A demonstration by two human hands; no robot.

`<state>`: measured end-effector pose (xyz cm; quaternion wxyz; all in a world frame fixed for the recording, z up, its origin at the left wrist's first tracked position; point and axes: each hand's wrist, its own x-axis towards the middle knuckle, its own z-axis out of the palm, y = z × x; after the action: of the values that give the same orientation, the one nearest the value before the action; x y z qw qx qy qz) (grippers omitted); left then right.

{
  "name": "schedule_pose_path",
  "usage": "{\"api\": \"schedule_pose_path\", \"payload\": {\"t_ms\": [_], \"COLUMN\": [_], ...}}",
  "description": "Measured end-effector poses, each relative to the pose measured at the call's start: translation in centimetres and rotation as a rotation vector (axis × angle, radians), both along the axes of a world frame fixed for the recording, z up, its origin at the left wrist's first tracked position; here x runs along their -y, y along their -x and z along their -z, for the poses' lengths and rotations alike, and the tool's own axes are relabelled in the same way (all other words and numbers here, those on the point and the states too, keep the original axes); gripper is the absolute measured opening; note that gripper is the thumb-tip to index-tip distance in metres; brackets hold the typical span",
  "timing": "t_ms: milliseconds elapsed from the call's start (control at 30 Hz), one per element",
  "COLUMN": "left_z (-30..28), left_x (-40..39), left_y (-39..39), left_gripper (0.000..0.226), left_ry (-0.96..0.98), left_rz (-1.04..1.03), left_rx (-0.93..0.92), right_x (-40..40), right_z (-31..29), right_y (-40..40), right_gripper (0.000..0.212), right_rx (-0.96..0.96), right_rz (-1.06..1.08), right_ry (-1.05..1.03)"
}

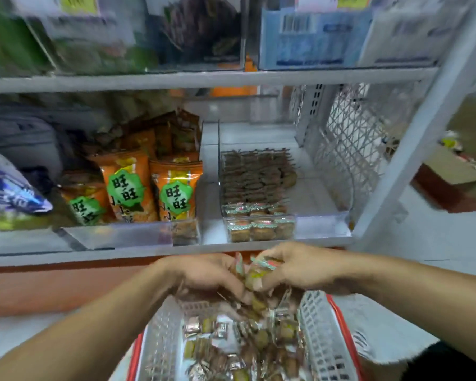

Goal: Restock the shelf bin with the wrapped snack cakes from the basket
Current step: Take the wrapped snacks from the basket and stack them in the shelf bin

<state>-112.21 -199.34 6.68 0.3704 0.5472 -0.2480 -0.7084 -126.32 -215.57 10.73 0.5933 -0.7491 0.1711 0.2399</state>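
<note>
Head view is showing me one basket at lower centre, heaped with more wrapped snack cakes than I can count. My two hands, left hand and right hand, are curling round a bunch of them above it, below the one clear shelf bin at centre right.

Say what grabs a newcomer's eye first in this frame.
Probably the two hands meeting at bottom centre: the left hand and right hand together grip a bunch of wrapped snack cakes just above the white basket. Next, the orange snack bags on the shelf, left of the clear shelf bin with its rows of cakes.
</note>
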Motion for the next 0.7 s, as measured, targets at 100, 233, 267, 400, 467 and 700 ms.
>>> {"api": "schedule_pose_path", "payload": {"t_ms": [100, 233, 267, 400, 467, 700], "left_z": [-5.9, -9.0, -8.7, -7.2, -6.9, -6.2], "left_x": [-0.2, -0.6, -0.5, 0.6, 1.3, 1.6], "left_y": [0.1, 1.5, 2.0, 3.9, 4.0, 2.1], "left_gripper": [0.034, 0.019, 0.020, 0.011, 0.007, 0.012], "left_ry": [0.083, 0.216, 0.229, 0.206, 0.197, 0.120], "left_rz": [-0.018, -0.308, -0.398, -0.550, -0.588, -0.764], "left_rx": [0.155, 0.277, 0.307, 0.211, 0.178, 0.012], "right_x": [0.7, 1.5, 1.5, 2.1, 2.7, 3.7], "right_z": [-4.5, -6.8, -6.9, -6.2, -6.1, -6.5], "right_y": [0.6, 0.6, 0.5, 0.1, -0.1, -1.1], "right_gripper": [0.031, 0.036, 0.030, 0.023, 0.030, 0.031], "right_rx": [0.125, 0.206, 0.224, 0.268, 0.256, 0.459], "right_rz": [0.086, 0.140, 0.133, 0.181, 0.253, 0.628], "right_ry": [0.017, 0.001, 0.011, -0.091, -0.159, -0.329]}}
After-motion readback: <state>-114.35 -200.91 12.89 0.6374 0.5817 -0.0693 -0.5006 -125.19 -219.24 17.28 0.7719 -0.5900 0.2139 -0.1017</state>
